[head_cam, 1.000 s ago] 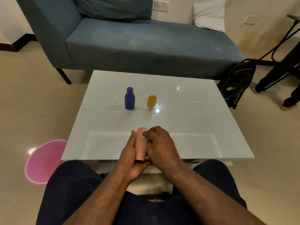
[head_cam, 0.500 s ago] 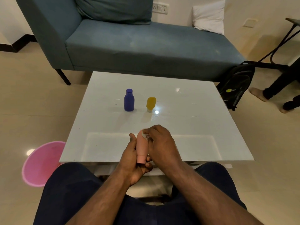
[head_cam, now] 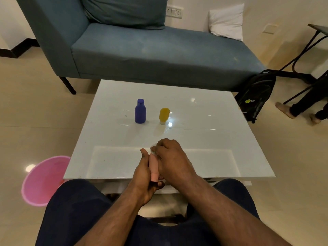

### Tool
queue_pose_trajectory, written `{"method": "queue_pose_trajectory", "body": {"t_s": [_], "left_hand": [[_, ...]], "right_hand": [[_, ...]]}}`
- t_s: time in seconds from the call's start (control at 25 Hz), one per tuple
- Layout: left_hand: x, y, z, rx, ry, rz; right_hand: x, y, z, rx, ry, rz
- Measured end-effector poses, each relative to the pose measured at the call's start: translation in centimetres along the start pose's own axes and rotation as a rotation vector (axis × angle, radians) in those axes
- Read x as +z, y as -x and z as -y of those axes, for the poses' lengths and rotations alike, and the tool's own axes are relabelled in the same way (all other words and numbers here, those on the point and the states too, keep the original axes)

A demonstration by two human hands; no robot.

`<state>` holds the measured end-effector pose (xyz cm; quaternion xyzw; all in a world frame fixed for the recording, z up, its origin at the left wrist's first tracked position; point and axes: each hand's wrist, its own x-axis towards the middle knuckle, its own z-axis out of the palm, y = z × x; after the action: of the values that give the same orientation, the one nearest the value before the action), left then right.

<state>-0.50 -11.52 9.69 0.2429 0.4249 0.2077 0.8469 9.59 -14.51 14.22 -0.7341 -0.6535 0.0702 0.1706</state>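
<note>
A small pink bottle [head_cam: 153,167] sits between both hands over the near edge of the white glass table [head_cam: 204,139], its cap end pointing toward me. My left hand [head_cam: 144,176] grips it from the left side. My right hand [head_cam: 173,160] covers its far end and right side, fingers curled over a small pale piece [head_cam: 153,149] pressed against the bottle. Most of the bottle is hidden by the hands. Farther back on the table stand a dark blue bottle [head_cam: 140,111] and a yellow bottle [head_cam: 164,115] resting on its cap.
A blue-grey sofa [head_cam: 150,50] runs behind the table. A pink basin [head_cam: 42,180] lies on the floor at the left. A black backpack [head_cam: 255,96] leans at the right, with another person's legs [head_cam: 305,105] beyond it.
My right hand has slid over the bottle's far end, hiding more of it, and the pale piece moved with it. The person at the right has shifted their feet.
</note>
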Motion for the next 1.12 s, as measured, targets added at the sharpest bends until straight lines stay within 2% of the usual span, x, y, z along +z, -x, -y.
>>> {"method": "queue_pose_trajectory", "body": {"t_s": [0.12, 0.28, 0.4, 0.6, 0.72, 0.76, 0.92, 1.12], "left_hand": [[-0.3, -0.3, 0.2, -0.016, -0.026, -0.017], [-0.2, -0.3, 0.4, 0.019, -0.042, -0.023], [-0.3, -0.4, 0.3, 0.000, -0.035, -0.026], [0.2, 0.2, 0.2, 0.017, -0.033, -0.021], [0.2, 0.2, 0.0, -0.017, 0.003, -0.018], [0.2, 0.2, 0.0, -0.015, 0.018, 0.003], [0.2, 0.4, -0.1, 0.013, 0.039, 0.037], [0.4, 0.3, -0.4, 0.029, 0.039, -0.030]], "right_hand": [[-0.2, -0.8, -0.9, 0.097, -0.023, -0.038], [0.2, 0.0, -0.2, -0.016, 0.000, -0.006], [-0.1, -0.8, -1.2, 0.102, -0.041, -0.061], [0.3, 0.7, -0.2, -0.018, -0.065, -0.035], [0.3, -0.3, -1.5, 0.145, -0.145, -0.103], [0.4, -0.1, -1.2, 0.146, -0.139, -0.111], [0.9, 1.6, -0.1, 0.004, -0.102, -0.068], [-0.7, -0.1, -2.3, 0.302, -0.343, -0.141]]}}
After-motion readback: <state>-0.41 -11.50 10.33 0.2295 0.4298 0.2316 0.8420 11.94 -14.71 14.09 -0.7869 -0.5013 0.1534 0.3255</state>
